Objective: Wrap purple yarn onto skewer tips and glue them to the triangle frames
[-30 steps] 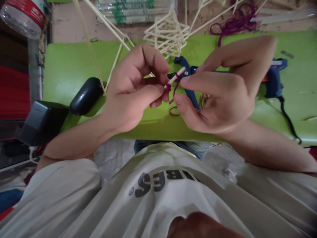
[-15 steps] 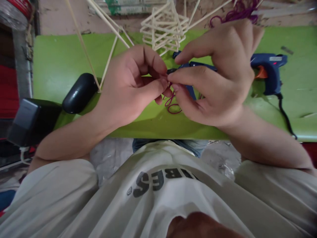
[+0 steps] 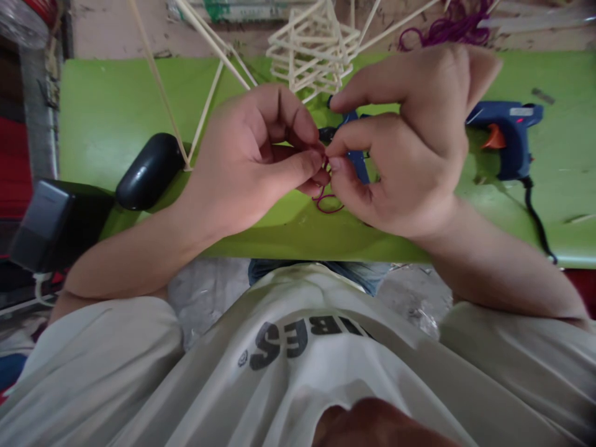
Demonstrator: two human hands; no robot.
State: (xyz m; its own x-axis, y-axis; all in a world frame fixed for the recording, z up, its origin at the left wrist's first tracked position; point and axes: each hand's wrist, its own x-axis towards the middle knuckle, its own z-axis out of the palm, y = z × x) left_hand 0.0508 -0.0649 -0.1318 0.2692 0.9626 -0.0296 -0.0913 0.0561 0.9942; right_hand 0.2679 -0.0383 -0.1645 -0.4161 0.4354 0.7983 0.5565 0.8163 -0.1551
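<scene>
A thin purple string [image 3: 329,203] hangs in a loop below my fingertips, over the green board. My left hand [image 3: 261,155] pinches the string between thumb and curled fingers. From the right, my right hand [image 3: 405,143] grips it too, thumb against a fingertip, with another finger raised and bent. Both sets of fingertips nearly touch, and the bit of string between them is mostly hidden. Just behind them lies a blue tool [image 3: 357,155], partly covered by my right hand. A lattice of pale sticks [image 3: 311,53] stands beyond my hands.
At the right, a blue glue gun [image 3: 505,136] with an orange trigger trails a black cord. To the left are a black rounded case [image 3: 149,172], a black adapter [image 3: 60,223] and long pale sticks [image 3: 205,115]. Purple string [image 3: 459,26] is bundled at the back right.
Both hands' meeting fingertips have shifted slightly right. My right index and thumb have drawn closer together, and less of the purple loop shows. The view has moved a little.
</scene>
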